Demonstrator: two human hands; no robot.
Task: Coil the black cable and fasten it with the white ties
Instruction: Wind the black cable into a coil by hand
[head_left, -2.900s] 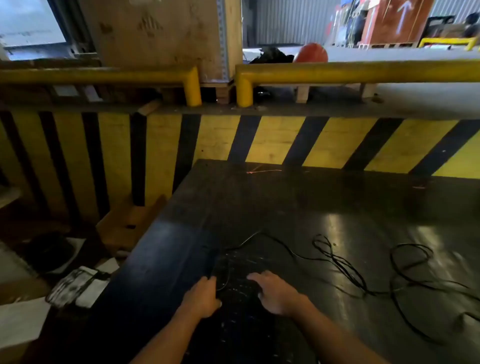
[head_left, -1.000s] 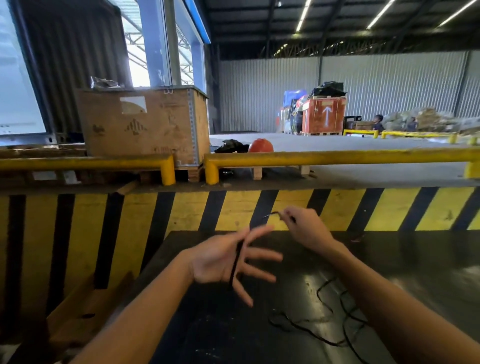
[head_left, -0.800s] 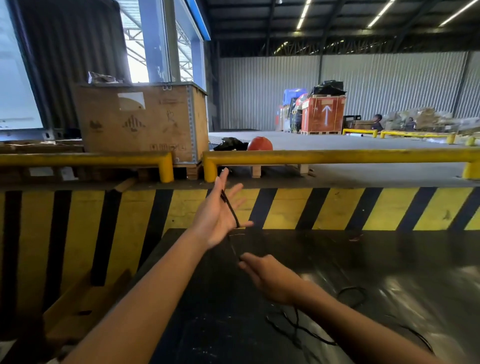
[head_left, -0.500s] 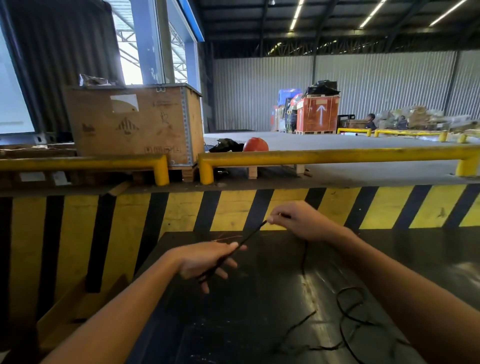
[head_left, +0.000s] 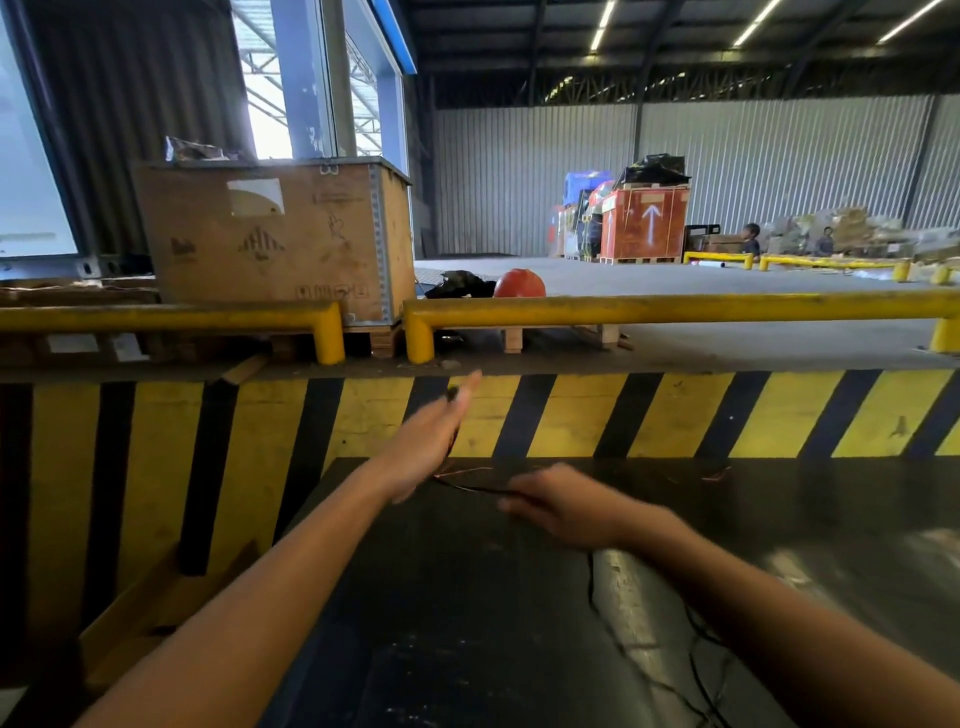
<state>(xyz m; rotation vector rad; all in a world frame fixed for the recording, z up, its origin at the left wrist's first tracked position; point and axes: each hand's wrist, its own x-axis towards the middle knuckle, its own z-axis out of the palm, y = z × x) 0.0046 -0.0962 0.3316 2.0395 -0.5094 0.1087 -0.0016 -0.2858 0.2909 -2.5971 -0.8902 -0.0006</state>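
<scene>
Both of your hands are raised over the far-left part of the black surface (head_left: 519, 623), close to the striped barrier (head_left: 675, 415) at its far edge. Your left hand (head_left: 426, 441) is stretched flat, fingers pointing up, with the black cable (head_left: 470, 488) across its palm. Your right hand (head_left: 561, 506) is blurred; it looks closed on the cable, which trails down onto the surface at your right, where most bare room lies
</scene>
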